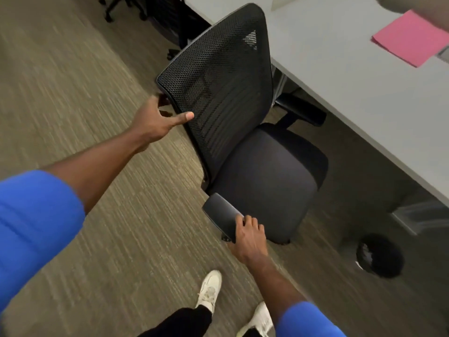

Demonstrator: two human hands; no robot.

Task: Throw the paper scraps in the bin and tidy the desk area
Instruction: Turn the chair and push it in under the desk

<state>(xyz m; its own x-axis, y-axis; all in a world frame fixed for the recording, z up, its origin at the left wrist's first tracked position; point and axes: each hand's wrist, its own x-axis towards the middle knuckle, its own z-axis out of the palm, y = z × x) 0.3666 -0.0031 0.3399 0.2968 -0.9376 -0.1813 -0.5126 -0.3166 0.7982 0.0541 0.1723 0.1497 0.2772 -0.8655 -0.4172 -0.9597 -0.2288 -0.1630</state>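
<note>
Now at the chair (pixel 243 132): black mesh back, dark padded seat, standing on the carpet (pixel 97 93) alongside the counter (pixel 364 93), its far armrest (pixel 301 113) just under the counter edge. Left hand (pixel 158 117) on the outer edge of the backrest; thumb lies flat on the mesh, the other fingers (pixel 162 99) curl behind the frame, closed on it. Right hand (pixel 250 239) holds the near armrest (pixel 223 215), fingers wrapped over its front end.

Bin (pixel 379 255): round, dark, on the floor beyond the right fingers, under the counter overhang; something pale inside, too blurred to name. No scraps in either hand. Pink paper (pixel 410 42) lies on the counter, well past the left fingers, near the far corner of view.

Judgement: scraps probably binned; chair is being squared to the counter.

Risks from here:
- Far armrest may strike the counter underside if pushed straight in.
- Chair base could roll into the bin and tip it, since the bin sits close to the seat's path.
- Uneven push from two grips would swivel the seat rather than roll it.
- Own feet (pixel 211 290) sit close behind the chair's base.
</note>
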